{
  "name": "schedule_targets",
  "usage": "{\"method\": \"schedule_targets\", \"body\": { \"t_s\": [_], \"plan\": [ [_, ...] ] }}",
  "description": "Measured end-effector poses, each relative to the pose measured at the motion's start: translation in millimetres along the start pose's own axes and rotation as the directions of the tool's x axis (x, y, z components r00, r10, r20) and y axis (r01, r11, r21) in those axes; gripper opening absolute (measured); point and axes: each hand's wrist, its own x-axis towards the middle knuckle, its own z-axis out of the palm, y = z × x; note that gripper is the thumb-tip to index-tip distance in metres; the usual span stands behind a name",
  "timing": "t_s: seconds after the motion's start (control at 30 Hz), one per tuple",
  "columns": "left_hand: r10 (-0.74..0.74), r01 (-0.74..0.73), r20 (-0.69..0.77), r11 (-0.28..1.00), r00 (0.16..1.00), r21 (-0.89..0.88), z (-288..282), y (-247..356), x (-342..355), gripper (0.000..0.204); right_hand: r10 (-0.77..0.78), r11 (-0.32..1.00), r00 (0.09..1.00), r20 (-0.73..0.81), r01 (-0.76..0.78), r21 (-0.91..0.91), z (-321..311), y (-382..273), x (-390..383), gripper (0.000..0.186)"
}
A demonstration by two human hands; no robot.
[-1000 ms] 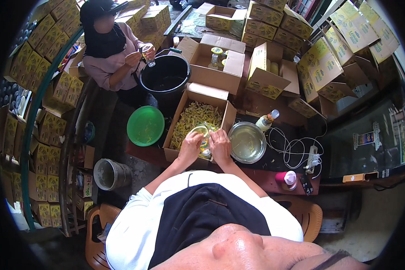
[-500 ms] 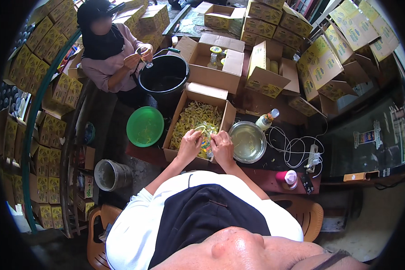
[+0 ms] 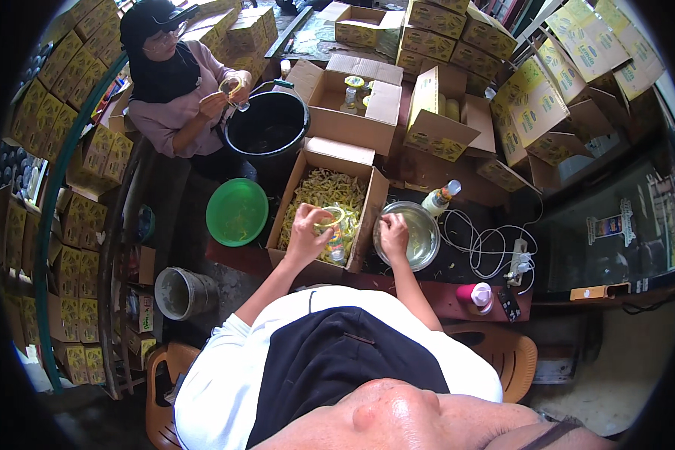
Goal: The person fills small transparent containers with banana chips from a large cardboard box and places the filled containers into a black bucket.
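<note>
My left hand (image 3: pixel 305 232) is closed at the yellow rim of a clear container (image 3: pixel 337 244) with a coloured label. Below it, pale yellow-green strips (image 3: pixel 319 191) fill an open cardboard box (image 3: pixel 376 187). My right hand (image 3: pixel 394 237) is over the left side of a metal bowl (image 3: pixel 432 259) of clear liquid. Its fingers are drawn together, and anything between them is hidden. A bottle (image 3: pixel 440 197) with a pale lower part stands behind the bowl. Left of the box sits a green basin (image 3: pixel 236 212) with a few strips in it.
Across the table, a co-worker (image 3: pixel 180 97) holds a yellow-rimmed clear container (image 3: pixel 236 88) beside a black bucket (image 3: pixel 268 124). An open carton (image 3: pixel 386 112) holds jars. A white cable (image 3: pixel 476 244) and a pink-and-white object (image 3: pixel 475 294) lie right. A grey bucket (image 3: pixel 184 292) stands left.
My right hand has left the container and moved right to the metal bowl. My left hand still has the container, and its yellow rim now shows plainly.
</note>
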Motion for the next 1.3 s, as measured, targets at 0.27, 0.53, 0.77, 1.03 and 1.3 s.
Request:
{"method": "schedule_targets", "body": {
  "t_s": [0.27,0.53,0.77,1.03,1.3],
  "plan": [
    [-0.018,0.014,-0.079,0.998,0.997,-0.061,1,-8,17,0.081,0.059,0.894,0.988,0.144,0.012,-0.448,-1,119,-15,0.011],
    [-0.241,0.26,0.1,0.917,0.965,-0.301,-4,-11,19,0.093,0.055,0.998,0.994,0.09,-0.058,0.031,-21,69,11,0.013],
    [-0.119,0.132,0.096,0.98,0.988,-0.149,1,-4,26,0.09,-0.006,0.961,0.99,0.14,-0.033,0.275,-37,-1,19,0.013],
    [-0.141,0.16,0.084,0.939,0.986,-0.305,-7,5,31,0.072,-0.068,0.87,0.989,0.133,-0.006,0.492,-48,-59,10,0.021],
    [-0.045,0.039,-0.028,0.983,0.999,-0.182,2,0,26,0.081,-0.207,0.899,0.974,0.095,0.15,0.412,-57,-112,-8,0.013]
  ]
}}
